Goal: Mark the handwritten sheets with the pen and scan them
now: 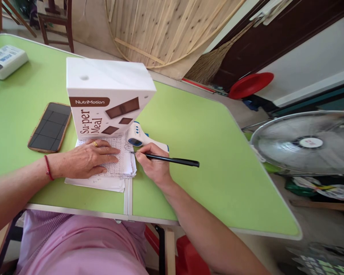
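Note:
My left hand (87, 158) lies flat with fingers stretched out over a stack of handwritten paper sheets (123, 164) on the green table. Between the fingers of my right hand (154, 164) is a black pen (180, 160), its tip at the right edge of the top sheet. Directly behind the papers stands an upright white "Super Meal" box (110, 78). A white and blue infrared thermometer (137, 133) lies beside the box, just beyond my right hand. To the left of the box rests a dark smartphone (49, 126) in a brown-edged case.
On the far left of the green folding table (218, 172) lies a white power bank (8, 61). A large fan (306, 142) stands off the right edge. Behind are a wooden chair (55, 19), a round wooden board (172, 26), a broom (218, 57) and a red basin (250, 84).

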A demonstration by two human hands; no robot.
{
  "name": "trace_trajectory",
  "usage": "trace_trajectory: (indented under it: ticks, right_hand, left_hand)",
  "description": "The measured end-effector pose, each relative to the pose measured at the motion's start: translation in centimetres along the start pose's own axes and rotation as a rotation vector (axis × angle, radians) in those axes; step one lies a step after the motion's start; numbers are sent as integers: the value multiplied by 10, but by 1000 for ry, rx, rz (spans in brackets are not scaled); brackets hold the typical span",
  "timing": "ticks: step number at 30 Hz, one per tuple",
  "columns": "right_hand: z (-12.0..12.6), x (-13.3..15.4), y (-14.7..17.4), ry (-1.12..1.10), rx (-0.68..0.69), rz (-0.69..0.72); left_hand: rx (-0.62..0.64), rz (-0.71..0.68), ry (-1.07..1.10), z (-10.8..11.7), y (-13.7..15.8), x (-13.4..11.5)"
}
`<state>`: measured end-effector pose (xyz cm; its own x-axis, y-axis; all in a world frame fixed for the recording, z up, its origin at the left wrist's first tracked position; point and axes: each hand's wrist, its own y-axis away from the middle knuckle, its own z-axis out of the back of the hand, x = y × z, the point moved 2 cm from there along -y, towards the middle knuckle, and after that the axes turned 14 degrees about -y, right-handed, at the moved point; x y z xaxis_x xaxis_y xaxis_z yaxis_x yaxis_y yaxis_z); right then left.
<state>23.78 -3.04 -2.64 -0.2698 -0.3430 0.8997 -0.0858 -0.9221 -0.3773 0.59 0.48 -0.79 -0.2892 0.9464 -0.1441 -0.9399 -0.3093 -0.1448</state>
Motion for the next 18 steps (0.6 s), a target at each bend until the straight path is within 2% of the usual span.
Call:
trace_trajectory:
  ticks: [18]
  right_hand:
    - [-2, 0, -1, -10, 17, -17]
  left_hand:
    - [-17, 3, 19, -1, 1, 2]
